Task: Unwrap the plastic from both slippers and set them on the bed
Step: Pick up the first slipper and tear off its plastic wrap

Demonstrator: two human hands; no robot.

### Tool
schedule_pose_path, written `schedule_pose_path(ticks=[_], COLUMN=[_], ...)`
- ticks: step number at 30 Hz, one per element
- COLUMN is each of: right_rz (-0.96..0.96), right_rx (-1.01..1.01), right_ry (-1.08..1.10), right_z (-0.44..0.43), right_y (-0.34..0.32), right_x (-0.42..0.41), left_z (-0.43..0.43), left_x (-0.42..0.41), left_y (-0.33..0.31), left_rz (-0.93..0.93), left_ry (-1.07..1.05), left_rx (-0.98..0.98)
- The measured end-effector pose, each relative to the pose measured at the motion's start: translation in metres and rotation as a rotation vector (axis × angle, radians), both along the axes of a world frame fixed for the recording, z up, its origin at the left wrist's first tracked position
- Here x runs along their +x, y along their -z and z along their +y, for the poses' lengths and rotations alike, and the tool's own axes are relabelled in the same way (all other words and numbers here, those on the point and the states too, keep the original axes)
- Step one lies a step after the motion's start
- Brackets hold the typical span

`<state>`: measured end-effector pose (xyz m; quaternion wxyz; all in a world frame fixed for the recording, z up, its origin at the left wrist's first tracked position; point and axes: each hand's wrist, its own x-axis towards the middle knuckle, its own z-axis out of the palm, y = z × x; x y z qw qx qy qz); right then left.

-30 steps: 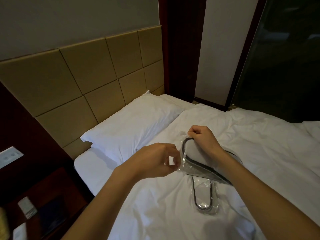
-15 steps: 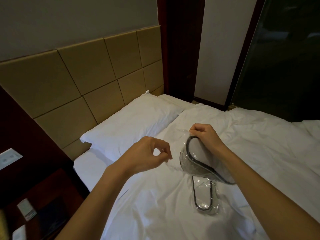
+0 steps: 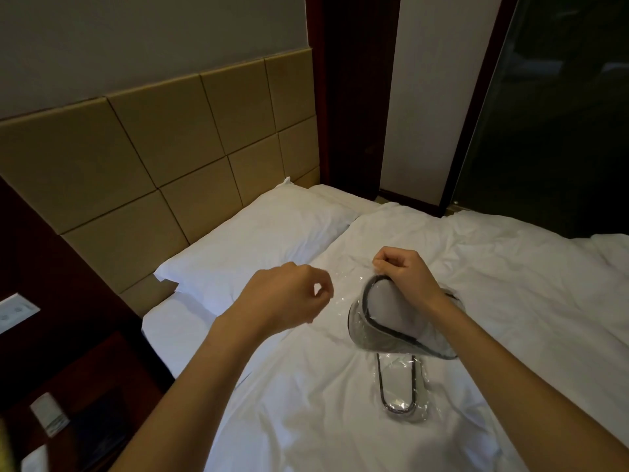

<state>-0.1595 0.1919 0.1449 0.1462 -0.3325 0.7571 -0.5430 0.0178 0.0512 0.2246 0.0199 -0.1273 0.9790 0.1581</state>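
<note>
While the right hand grips the raised slipper, the left hand pinches its clear plastic above the bed.

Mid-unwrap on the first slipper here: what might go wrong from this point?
1. The left hand pinches only a thin edge of the clear plastic wrap; the film may tear or slip free rather than slide off.
2. The right hand holds the slipper just at its rim, so a hard pull might yank it loose.
3. The second wrapped slipper lies directly beneath on the duvet; a dropped slipper or wrap could land on it.
</note>
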Motion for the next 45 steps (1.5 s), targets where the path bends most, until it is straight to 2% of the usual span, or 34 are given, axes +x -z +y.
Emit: schedule_pose_path(ticks=[3,8,13,19,29,35,40,45], right_rz=[0.075,0.217,0.266,0.253,0.318,0.348,0.362,0.371], right_rx=[0.038,0.045,0.015,0.010,-0.001,-0.020,-0.034,-0.044], right_ry=[0.027,0.059,0.100,0.101,0.025,-0.017,-0.059,-0.083], right_z=[-0.001,-0.004,-0.004,-0.004,-0.016,-0.025,-0.032,-0.037], right_y=[0.005,0.007,0.008,0.010,-0.003,-0.017,-0.025,-0.030], right_x=[0.006,0.020,0.026,0.026,0.026,0.017,0.013,0.015], left_z=[0.008,0.033,0.026,0.017,0.011,0.000,-0.007,-0.009], left_x=[-0.005,-0.019,-0.023,-0.019,-0.026,-0.027,-0.029,-0.030], left_y=[0.007,0.021,0.029,0.036,0.028,0.017,0.013,0.019], left_rz=[-0.033,0.054,0.082,0.129,0.013,0.032,0.070,0.170], left_ry=[-0.097,-0.193,-0.228,-0.147,-0.095,-0.042,-0.034,-0.060], left_rx=[-0.032,-0.104,0.238,0.468,0.632,0.737,0.728,0.565])
